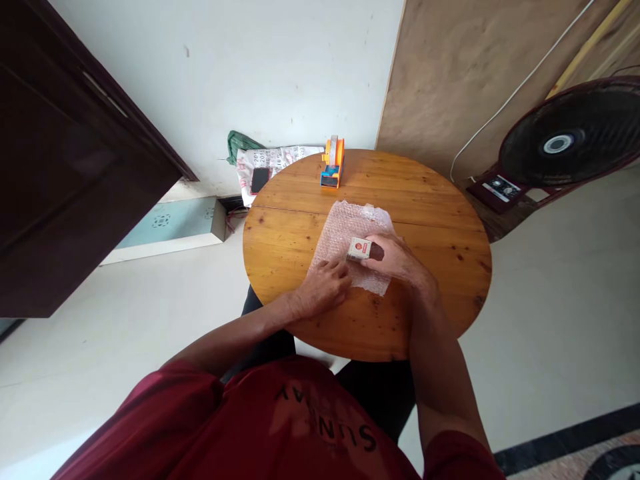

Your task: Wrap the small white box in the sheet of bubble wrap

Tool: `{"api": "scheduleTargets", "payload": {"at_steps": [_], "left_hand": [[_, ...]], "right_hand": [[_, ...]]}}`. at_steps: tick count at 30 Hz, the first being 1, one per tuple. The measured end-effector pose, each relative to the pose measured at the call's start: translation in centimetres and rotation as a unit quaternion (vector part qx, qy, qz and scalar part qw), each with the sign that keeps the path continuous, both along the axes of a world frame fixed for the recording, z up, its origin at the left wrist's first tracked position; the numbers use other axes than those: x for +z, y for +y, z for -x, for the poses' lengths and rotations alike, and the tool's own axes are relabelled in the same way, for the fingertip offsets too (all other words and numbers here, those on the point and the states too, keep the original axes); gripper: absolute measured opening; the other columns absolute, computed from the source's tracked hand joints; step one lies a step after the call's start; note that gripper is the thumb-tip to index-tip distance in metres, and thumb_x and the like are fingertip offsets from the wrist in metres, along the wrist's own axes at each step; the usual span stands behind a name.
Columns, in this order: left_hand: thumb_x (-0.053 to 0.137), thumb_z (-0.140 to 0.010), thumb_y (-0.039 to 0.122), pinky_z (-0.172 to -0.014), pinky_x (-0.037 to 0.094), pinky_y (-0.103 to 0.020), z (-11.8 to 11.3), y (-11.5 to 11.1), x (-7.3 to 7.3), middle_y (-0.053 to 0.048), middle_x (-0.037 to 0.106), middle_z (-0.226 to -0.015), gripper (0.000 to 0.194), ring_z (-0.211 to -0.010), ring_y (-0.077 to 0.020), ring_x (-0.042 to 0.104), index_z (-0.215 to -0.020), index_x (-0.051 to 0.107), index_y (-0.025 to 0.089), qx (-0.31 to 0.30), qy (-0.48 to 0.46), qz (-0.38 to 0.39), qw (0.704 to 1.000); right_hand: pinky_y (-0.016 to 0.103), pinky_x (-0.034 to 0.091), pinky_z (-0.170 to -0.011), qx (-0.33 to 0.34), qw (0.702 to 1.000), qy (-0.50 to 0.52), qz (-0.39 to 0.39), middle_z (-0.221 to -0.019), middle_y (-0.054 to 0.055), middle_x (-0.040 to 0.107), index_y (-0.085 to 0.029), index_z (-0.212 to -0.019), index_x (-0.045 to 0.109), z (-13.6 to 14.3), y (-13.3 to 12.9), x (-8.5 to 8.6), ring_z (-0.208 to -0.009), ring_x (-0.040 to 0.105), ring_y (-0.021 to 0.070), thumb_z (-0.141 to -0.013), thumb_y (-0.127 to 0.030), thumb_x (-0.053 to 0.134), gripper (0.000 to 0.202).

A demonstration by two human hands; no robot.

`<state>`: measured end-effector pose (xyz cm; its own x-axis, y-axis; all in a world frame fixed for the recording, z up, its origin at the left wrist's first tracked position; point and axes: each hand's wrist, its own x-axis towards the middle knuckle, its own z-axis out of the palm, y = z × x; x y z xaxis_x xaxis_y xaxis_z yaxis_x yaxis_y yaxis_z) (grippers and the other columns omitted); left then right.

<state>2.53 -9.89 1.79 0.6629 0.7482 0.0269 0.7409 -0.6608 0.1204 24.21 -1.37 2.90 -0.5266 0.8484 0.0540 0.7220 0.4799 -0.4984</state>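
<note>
A sheet of bubble wrap [334, 233] lies spread on the round wooden table. Over its middle, my right hand [395, 257] is closed around a small box [359, 248], pale with a red and orange print and a dark brown part near my palm. The box seems to rest on the wrap or just above it. My left hand [325, 287] is at the wrap's near left edge, its fingers curled down and closed on the sheet. Those fingertips are partly hidden, close to the near end of the box.
An orange and blue tape dispenser [334, 162] stands at the back of the wooden table [445, 220]. Behind the table's left edge are a dark phone-like object [260, 180] and a printed plastic bag [280, 157]. A large fan [565, 143] stands to the right.
</note>
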Motion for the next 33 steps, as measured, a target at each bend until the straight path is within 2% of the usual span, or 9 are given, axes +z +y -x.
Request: {"api": "scheduleTargets", "payload": {"at_steps": [4,9,13,18,23,26,29,33], "left_hand": [[0.055,-0.089,0.018,-0.088,0.046,-0.040,-0.1,0.0,0.2,-0.010,0.067,-0.108,0.013,-0.101,-0.0259,0.060,-0.087,0.067,0.015,-0.006,-0.011,-0.009,1.000],[0.057,-0.086,0.018,-0.088,0.046,-0.036,0.3,0.6,2.1,-0.008,0.069,-0.099,0.008,-0.094,-0.0219,0.062,-0.083,0.064,0.016,-0.001,-0.076,-0.001,0.997],[0.053,-0.086,0.018,-0.085,0.046,-0.035,0.1,2.4,3.8,-0.007,0.069,-0.091,0.011,-0.088,-0.0212,0.062,-0.083,0.064,0.016,0.004,-0.102,-0.024,0.995],[0.052,-0.088,0.017,-0.087,0.046,-0.034,-0.6,5.6,4.8,-0.008,0.070,-0.092,0.015,-0.090,-0.0209,0.064,-0.085,0.067,0.016,-0.010,-0.119,-0.033,0.992],[0.057,-0.089,0.018,-0.084,0.047,-0.032,-0.7,8.1,4.2,-0.008,0.071,-0.095,0.013,-0.089,-0.0200,0.066,-0.087,0.070,0.016,0.013,-0.167,0.001,0.986],[0.060,-0.091,0.023,-0.082,0.048,-0.030,-0.5,8.9,3.4,-0.007,0.072,-0.093,0.012,-0.087,-0.0190,0.067,-0.088,0.070,0.016,0.025,-0.203,0.024,0.979],[0.064,-0.088,0.029,-0.079,0.049,-0.029,-0.1,9.1,2.9,-0.007,0.073,-0.095,0.016,-0.087,-0.0188,0.067,-0.095,0.069,0.016,0.045,-0.256,0.060,0.964],[0.067,-0.082,0.027,-0.081,0.051,-0.030,0.5,9.1,2.3,-0.007,0.074,-0.099,0.022,-0.092,-0.0198,0.068,-0.100,0.068,0.015,0.054,-0.321,0.097,0.941]], "right_hand": [[0.049,0.046,-0.098,0.001,1.000,-0.001,-0.001,-0.119,0.006,0.072,-0.027,-0.113,0.066,0.0,-0.2,0.4,-0.114,0.063,0.0323,-0.078,-0.034,0.072,0.036],[0.046,0.048,-0.097,0.004,0.999,0.053,0.012,-0.118,0.005,0.072,-0.028,-0.119,0.065,0.1,-0.7,1.3,-0.112,0.064,0.0295,-0.081,-0.037,0.070,0.040],[0.045,0.047,-0.102,-0.014,0.991,0.120,0.062,-0.128,0.005,0.069,-0.029,-0.124,0.064,-0.3,-1.1,2.0,-0.119,0.063,0.0284,-0.089,-0.043,0.061,0.038],[0.047,0.046,-0.105,-0.019,0.975,0.193,0.111,-0.138,0.004,0.063,-0.028,-0.107,0.067,-0.7,-1.5,2.8,-0.128,0.058,0.0319,-0.087,-0.050,0.061,0.030],[0.048,0.045,-0.106,-0.028,0.971,0.210,0.111,-0.137,0.005,0.063,-0.026,-0.090,0.066,-0.5,-0.9,1.6,-0.124,0.061,0.0307,-0.075,-0.042,0.072,0.023],[0.046,0.046,-0.103,-0.047,0.970,0.216,0.096,-0.127,0.007,0.069,-0.024,-0.075,0.063,-0.3,-0.5,1.0,-0.120,0.063,0.0293,-0.078,-0.039,0.068,0.016],[0.044,0.049,-0.097,-0.061,0.968,0.223,0.100,-0.120,0.007,0.072,-0.023,-0.073,0.062,-0.1,-0.4,0.9,-0.112,0.067,0.0281,-0.081,-0.039,0.065,0.019],[0.039,0.052,-0.082,-0.084,0.965,0.223,0.113,-0.112,0.007,0.075,-0.021,-0.072,0.062,0.2,-0.5,1.0,-0.095,0.070,0.0258,-0.080,-0.043,0.067,0.024]]}}
